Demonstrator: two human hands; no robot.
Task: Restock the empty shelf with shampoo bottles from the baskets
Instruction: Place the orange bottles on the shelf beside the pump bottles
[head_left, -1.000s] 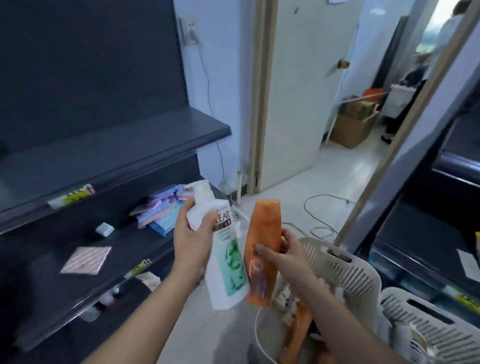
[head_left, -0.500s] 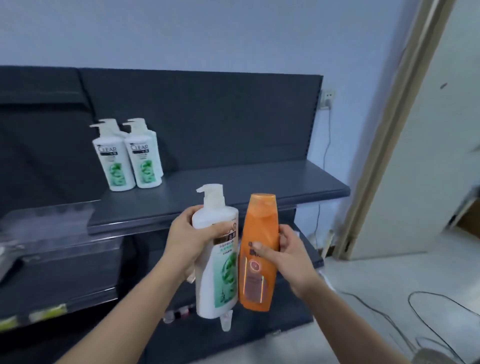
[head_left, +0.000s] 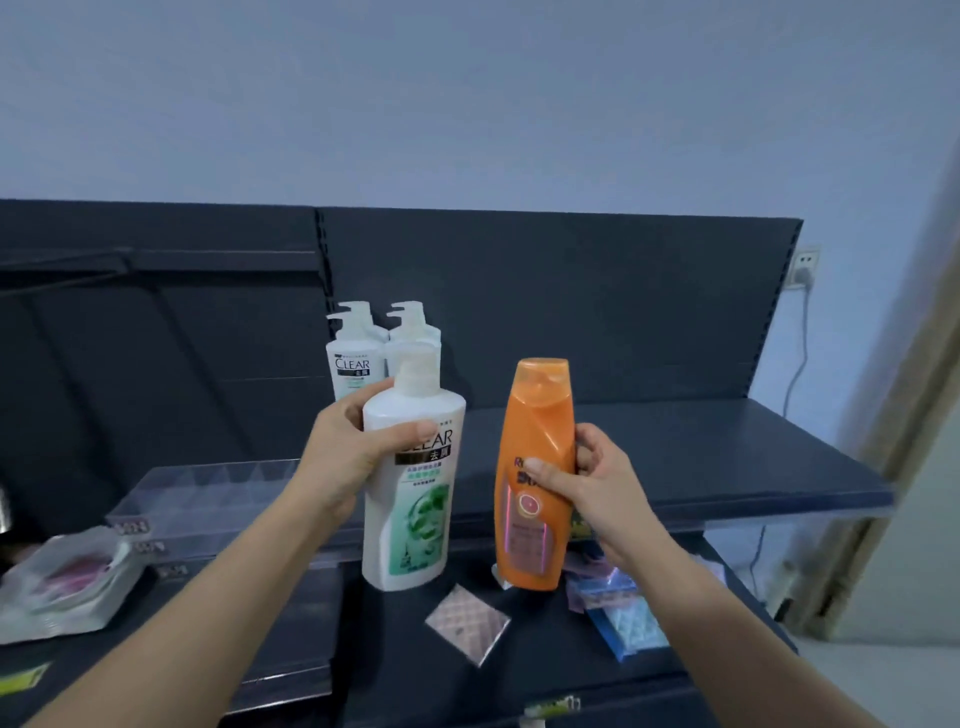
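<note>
My left hand (head_left: 353, 452) grips a white pump shampoo bottle (head_left: 410, 499) with a green label, held upright in front of the dark shelf (head_left: 701, 452). My right hand (head_left: 592, 478) grips an orange shampoo bottle (head_left: 535, 457), also upright, to the right of the white one. Two matching white pump bottles (head_left: 353, 358) stand at the back left of the shelf, partly hidden behind the bottle in my left hand. No basket is in view.
A clear plastic divider tray (head_left: 208, 493) sits on the shelf section to the left. The lower shelf holds a patterned sachet (head_left: 467, 621), blue packets (head_left: 623, 618) and a bag of packets (head_left: 67, 582). A wall socket (head_left: 804, 265) and door frame are at right.
My view has swung from the baskets and doorway round to the shelf and come closer. Both hands carried their bottles up toward the shelf, and the two bottles have moved slightly apart.
</note>
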